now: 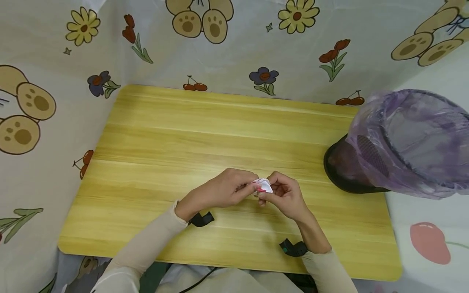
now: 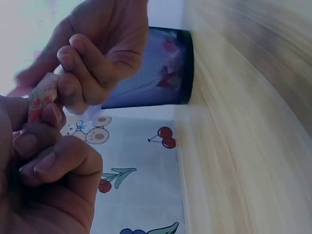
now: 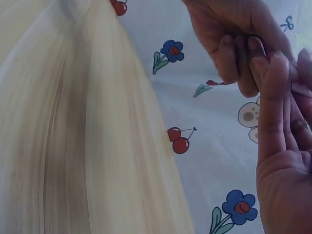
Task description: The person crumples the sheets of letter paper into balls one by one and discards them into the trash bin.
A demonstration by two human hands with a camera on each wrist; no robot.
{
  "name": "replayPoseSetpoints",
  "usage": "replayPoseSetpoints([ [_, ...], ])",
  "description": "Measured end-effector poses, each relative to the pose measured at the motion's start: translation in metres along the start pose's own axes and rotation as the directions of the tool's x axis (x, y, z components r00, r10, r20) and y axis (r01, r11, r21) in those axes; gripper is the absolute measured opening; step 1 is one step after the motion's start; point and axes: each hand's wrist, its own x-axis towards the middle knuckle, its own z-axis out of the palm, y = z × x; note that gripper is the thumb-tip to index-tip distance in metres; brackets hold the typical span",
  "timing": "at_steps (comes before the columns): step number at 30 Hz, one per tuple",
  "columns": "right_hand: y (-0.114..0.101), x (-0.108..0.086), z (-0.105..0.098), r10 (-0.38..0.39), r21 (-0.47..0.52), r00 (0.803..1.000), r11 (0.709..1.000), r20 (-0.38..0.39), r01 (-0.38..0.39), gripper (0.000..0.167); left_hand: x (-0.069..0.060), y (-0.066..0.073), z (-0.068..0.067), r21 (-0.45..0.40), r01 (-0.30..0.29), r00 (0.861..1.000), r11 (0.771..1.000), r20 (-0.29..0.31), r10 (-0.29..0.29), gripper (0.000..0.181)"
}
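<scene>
Above the middle of the wooden board, both hands meet at a small crinkled white-and-red wrapper. The left hand pinches its left side between thumb and fingers. On the other side, the right hand pinches its right edge. Seen from the left wrist, the printed wrapper sits between the fingertips of the left hand and the right hand. Fingers hide most of it in the right wrist view, and what it contains, if anything, cannot be seen.
A black mesh bin lined with a purple plastic bag stands at the board's right edge. The yellow wooden board spreads under the hands. Patterned white cloth rises behind it. Black straps hang at the wrists.
</scene>
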Motion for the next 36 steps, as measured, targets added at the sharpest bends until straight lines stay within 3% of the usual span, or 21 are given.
replayPoseSetpoints([
  [4,-0.003,-0.007,-0.004,0.031,0.05,0.999,0.998,0.044,-0.033,0.005,-0.002,-0.005,0.001,-0.128,0.047,0.999,0.991,0.016,-0.045,0.023],
  [7,0.001,-0.008,-0.005,0.019,0.1,0.996,0.995,0.084,-0.027,0.012,-0.006,-0.008,0.001,-0.205,0.08,0.997,0.976,0.033,-0.075,0.023],
  [12,0.007,-0.008,0.0,0.041,0.159,0.99,0.985,0.135,-0.063,0.018,-0.012,-0.01,0.001,-0.293,0.104,0.99,0.95,0.119,-0.072,0.025],
  [15,0.005,-0.007,0.004,0.095,0.104,0.986,0.988,0.136,-0.11,0.014,-0.015,-0.009,0.003,-0.257,0.089,0.991,0.962,0.121,-0.059,0.025],
  [18,0.0,-0.006,0.007,0.143,0.018,0.983,0.989,0.117,-0.146,0.009,-0.018,-0.011,0.007,-0.189,0.072,0.995,0.979,0.082,-0.058,0.023],
  [23,-0.006,-0.002,0.011,0.184,-0.091,0.978,0.98,0.096,-0.175,0.015,-0.022,-0.013,0.014,-0.102,0.071,0.997,0.992,0.014,-0.07,0.021],
  [31,-0.003,0.004,0.019,0.134,-0.306,0.99,0.945,0.033,-0.118,0.02,-0.024,-0.011,0.018,0.043,0.067,0.997,0.997,-0.048,-0.065,0.028],
  [36,0.004,0.004,0.016,0.068,-0.327,0.998,0.943,-0.005,-0.066,0.022,-0.024,-0.008,0.018,-0.019,0.12,0.993,0.993,-0.005,-0.12,0.029],
])
